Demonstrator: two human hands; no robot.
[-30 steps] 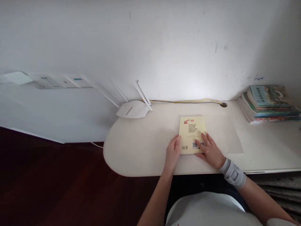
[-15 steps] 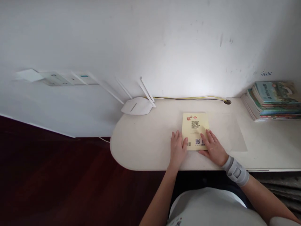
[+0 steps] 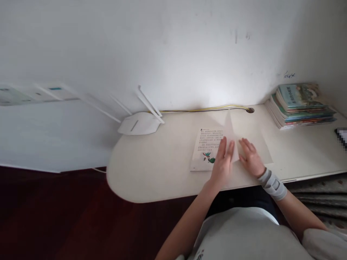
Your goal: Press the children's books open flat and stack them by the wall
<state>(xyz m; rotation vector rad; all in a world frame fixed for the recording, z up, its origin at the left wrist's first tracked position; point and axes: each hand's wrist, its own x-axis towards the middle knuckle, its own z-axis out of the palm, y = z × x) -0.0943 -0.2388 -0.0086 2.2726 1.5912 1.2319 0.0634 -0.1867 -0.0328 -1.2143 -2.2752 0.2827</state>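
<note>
A book [image 3: 206, 144] lies on the white desk [image 3: 151, 162], showing a printed page with lines of text and a small colourful drawing. Over the right part of this page my left hand [image 3: 222, 159] rests with fingers stretched and apart. A pale leaf or flap [image 3: 230, 126] stands up at the book's right side, between my two hands; whether it is page or cover I cannot tell. My right hand [image 3: 252, 159], a grey wrist brace [image 3: 273, 184] behind it, is open with its fingers extended beside that leaf. Under it spreads a thin see-through sheet [image 3: 262, 148].
A white router [image 3: 138, 124] with antennas stands at the back left. Yellow and black cables run along the wall to a hole [image 3: 249, 110] in the desk. A stack of books [image 3: 300, 106] sits at the back right, and a dark object [image 3: 341, 137] lies at the right edge.
The yellow back cover faced up before; now an inner page shows and a leaf stands raised. My left hand has moved right onto the page. The view has shifted to the right.
</note>
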